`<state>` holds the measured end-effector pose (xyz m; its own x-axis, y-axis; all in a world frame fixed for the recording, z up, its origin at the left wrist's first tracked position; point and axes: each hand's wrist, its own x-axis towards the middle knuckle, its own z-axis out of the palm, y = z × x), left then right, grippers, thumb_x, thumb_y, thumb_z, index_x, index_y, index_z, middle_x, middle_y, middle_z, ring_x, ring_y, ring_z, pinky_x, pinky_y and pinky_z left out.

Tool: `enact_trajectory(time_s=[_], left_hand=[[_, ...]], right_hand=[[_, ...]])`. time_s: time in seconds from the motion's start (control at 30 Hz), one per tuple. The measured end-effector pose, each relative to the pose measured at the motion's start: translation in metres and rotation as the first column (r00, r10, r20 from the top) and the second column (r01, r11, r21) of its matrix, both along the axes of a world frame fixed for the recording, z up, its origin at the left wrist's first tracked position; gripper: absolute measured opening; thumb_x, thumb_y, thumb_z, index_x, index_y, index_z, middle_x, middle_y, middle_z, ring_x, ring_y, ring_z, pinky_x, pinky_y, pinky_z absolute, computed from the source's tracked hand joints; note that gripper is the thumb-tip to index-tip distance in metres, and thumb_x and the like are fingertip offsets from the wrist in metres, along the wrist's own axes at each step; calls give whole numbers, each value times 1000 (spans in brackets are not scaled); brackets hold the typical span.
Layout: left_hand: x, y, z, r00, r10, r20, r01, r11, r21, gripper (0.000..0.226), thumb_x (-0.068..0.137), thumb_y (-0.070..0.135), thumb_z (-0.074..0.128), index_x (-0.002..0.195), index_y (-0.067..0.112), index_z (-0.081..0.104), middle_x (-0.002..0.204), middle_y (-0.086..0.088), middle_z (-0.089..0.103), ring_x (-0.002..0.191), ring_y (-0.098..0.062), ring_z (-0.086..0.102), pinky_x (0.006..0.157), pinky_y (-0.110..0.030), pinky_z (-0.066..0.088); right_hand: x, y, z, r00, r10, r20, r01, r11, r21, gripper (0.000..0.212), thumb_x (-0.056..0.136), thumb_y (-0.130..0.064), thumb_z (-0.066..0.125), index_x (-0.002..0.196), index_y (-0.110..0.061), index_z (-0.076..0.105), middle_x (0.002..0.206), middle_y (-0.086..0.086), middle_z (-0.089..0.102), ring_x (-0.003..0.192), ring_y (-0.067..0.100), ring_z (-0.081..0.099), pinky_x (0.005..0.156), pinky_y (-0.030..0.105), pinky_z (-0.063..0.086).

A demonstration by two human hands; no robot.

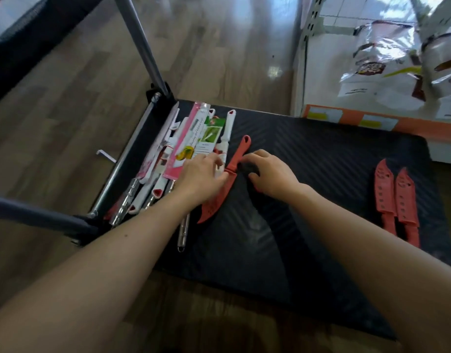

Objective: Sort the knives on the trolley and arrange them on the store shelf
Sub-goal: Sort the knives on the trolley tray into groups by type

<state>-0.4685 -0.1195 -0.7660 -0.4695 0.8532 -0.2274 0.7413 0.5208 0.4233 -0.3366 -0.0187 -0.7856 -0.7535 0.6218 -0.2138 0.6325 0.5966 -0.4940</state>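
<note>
A red knife (241, 151) in a red sheath lies slantwise on the black trolley deck (321, 159), just right of a heap of white-handled, steel-handled and carded knives (194, 138). My left hand (201, 177) rests flat across the heap's edge, thumb against the red knife's guard. My right hand (272, 174) is arched beside that knife, its fingertips touching the handle and its thumb apart from it. Two more red sheathed knives (395, 200) lie side by side at the deck's right end.
The trolley's grey handle bars (143, 44) rise at the left over a wooden floor. A white store shelf (372, 118) with an orange price strip stands beyond the deck, holding large printed bags (387, 67).
</note>
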Motion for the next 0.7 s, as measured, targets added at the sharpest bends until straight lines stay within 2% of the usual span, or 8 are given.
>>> enact_trajectory(time_s=[0.1,0.27,0.4,0.57,0.7], left_hand=[[-18,25,-6,1000,8,4,-9,994,107,29,88,33,54,112,19,60,116,-5,60,112,-25,51,99,-37,38],[-48,72,2,957,-195,-214,226,965,135,32,95,24,43,124,20,55,134,-1,52,127,-24,36,106,-28,20],[-63,95,-2,894,-338,-296,350,937,-14,36,98,28,37,133,28,47,142,6,43,132,-24,26,106,-31,24],[-69,111,-11,758,-518,-397,464,855,-230,40,99,31,37,138,39,38,147,11,35,136,-24,21,108,-39,30],[-59,115,-6,586,-638,-500,486,770,-413,47,93,22,50,137,37,40,147,5,33,138,-27,16,102,-39,31]], right_hand=[[-14,9,-6,999,-35,-35,36,999,31,49,91,-10,48,136,-28,44,142,-4,40,121,23,44,95,34,41],[-24,23,-7,999,47,-11,-45,987,155,53,93,-8,43,140,-32,37,148,-11,34,118,19,43,93,32,43],[-18,34,-7,997,73,39,-78,987,138,49,95,-15,47,140,-32,37,149,-13,31,120,16,42,94,29,43],[-20,35,-9,981,164,107,-180,968,175,53,96,-18,45,143,-35,28,152,-15,25,118,14,40,87,29,49],[-26,36,-11,962,212,173,-247,945,214,55,97,-17,43,144,-37,25,152,-15,25,115,16,40,79,29,51]])
